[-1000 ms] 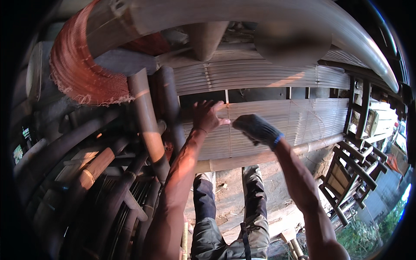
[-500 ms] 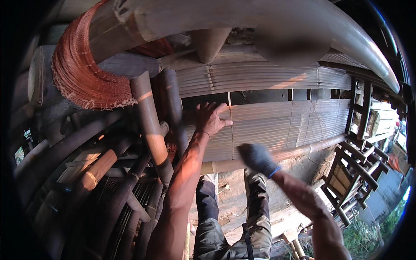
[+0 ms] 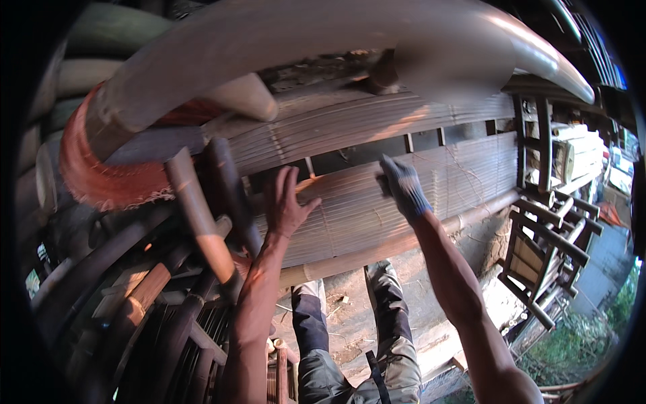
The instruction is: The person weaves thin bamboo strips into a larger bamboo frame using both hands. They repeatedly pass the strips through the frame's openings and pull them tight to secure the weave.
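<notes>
Before me lies a bench-like panel of narrow bamboo slats (image 3: 350, 219), edged in front by a round bamboo pole (image 3: 367, 254). My bare left hand (image 3: 288, 207) is open over the panel's left part, its fingers spread and nothing in it. Farther right, my right hand (image 3: 404, 187) wears a grey knitted glove and is over the slats near their far edge. Its fingertips look apart, with no object visible between them, though the far fingers are partly hidden. Whether either hand touches the slats I cannot tell. Thin strands (image 3: 454, 165) run across the panel on the right.
A second slatted strip (image 3: 336, 128) lies beyond a dark gap with short crosspieces. A thick bamboo pole (image 3: 303, 34) arches across the top. Reddish netting (image 3: 84, 165) wraps its left end. Bamboo furniture frames stand left and right, including a small frame (image 3: 538, 256).
My right hand has moved from near the front pole up toward the slats' far edge, its fingers loosening. My left hand's fingers have lifted and spread. The whole view has shifted and tilted.
</notes>
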`<state>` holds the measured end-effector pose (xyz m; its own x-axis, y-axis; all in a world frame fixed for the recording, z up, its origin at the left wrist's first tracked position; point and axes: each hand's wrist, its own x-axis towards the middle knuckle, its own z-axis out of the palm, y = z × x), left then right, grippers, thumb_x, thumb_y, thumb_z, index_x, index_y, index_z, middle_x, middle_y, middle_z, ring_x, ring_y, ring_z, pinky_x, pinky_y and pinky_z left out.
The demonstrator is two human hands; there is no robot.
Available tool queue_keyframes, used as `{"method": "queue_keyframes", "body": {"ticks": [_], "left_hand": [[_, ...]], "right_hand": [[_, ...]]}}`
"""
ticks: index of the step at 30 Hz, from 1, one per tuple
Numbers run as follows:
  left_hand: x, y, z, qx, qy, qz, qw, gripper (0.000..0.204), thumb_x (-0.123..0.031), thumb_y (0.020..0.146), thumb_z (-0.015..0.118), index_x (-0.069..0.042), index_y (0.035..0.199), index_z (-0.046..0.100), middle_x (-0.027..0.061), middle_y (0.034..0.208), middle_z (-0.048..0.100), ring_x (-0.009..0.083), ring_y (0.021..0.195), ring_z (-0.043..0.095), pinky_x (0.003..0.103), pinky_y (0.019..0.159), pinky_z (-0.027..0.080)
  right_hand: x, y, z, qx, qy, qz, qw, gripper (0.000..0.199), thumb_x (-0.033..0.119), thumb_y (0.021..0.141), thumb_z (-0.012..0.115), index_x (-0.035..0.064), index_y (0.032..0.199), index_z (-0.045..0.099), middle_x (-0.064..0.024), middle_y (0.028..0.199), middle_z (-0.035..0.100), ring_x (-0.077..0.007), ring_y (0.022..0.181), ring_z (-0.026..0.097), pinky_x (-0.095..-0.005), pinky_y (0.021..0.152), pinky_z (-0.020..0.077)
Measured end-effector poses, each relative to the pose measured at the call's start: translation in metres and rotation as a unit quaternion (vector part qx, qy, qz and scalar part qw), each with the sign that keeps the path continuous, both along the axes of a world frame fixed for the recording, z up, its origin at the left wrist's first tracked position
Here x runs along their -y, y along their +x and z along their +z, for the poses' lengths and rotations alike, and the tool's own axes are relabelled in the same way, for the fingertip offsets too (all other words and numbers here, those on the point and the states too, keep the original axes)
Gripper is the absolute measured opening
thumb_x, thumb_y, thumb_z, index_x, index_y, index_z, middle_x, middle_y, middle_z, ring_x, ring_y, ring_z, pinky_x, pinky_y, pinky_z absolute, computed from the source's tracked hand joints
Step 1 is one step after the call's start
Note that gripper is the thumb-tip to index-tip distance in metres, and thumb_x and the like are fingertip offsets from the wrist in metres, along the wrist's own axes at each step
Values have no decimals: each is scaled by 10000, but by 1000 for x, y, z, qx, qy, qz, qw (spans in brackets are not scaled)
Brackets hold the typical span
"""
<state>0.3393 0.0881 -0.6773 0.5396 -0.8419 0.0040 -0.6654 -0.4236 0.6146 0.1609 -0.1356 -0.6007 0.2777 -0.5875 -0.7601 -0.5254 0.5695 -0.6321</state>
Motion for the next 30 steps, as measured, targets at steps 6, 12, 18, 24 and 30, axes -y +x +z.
{"method": "queue_keyframes", "body": {"ticks": [6, 12, 18, 24, 30], "left_hand": [[17, 7, 5, 180, 77, 31, 980, 612, -507, 981, 522, -74, 1412, 486, 133, 1413, 447, 371, 1285, 448, 555, 1074, 346], [-7, 4, 1, -9, 51, 0, 999, 392, -329, 1020, 522, -71, 1308, 589, 166, 1318, 503, 382, 1106, 554, 451, 931, 465], [-8, 47, -17, -119, -10, 10, 993, 190, -195, 926, 685, -7, 905, 710, 130, 862, 609, 315, 815, 609, 390, 727, 488], [-4, 47, 4, 15, 32, 1, 999, 190, -174, 866, 719, -23, 982, 710, 129, 1027, 642, 311, 987, 626, 408, 817, 514], [75, -14, 61, -135, 80, -11, 988, 272, -177, 871, 672, -70, 1119, 643, 132, 1093, 680, 312, 1028, 656, 435, 791, 540]], "right_hand": [[28, 33, -108, -139, -388, 63, 909, 455, 368, 963, 546, -58, 860, 667, -298, 787, 662, -410, 714, 676, -451, 670, 526], [-28, 2, -74, -26, -175, -160, 971, 385, 300, 939, 576, -59, 815, 633, -213, 687, 618, -329, 601, 631, -422, 562, 493], [-14, -52, 27, 77, -110, -109, 985, 339, 292, 1041, 516, -8, 1089, 665, -146, 943, 694, -228, 860, 711, -333, 747, 572], [49, -96, 190, -44, -178, 71, 980, 214, 166, 971, 597, -30, 929, 674, -45, 802, 657, -88, 587, 566, -230, 570, 458], [76, -77, 191, -93, -492, 78, 862, 213, 188, 989, 626, 28, 1100, 713, -13, 853, 656, -67, 703, 580, -230, 590, 461]]}}
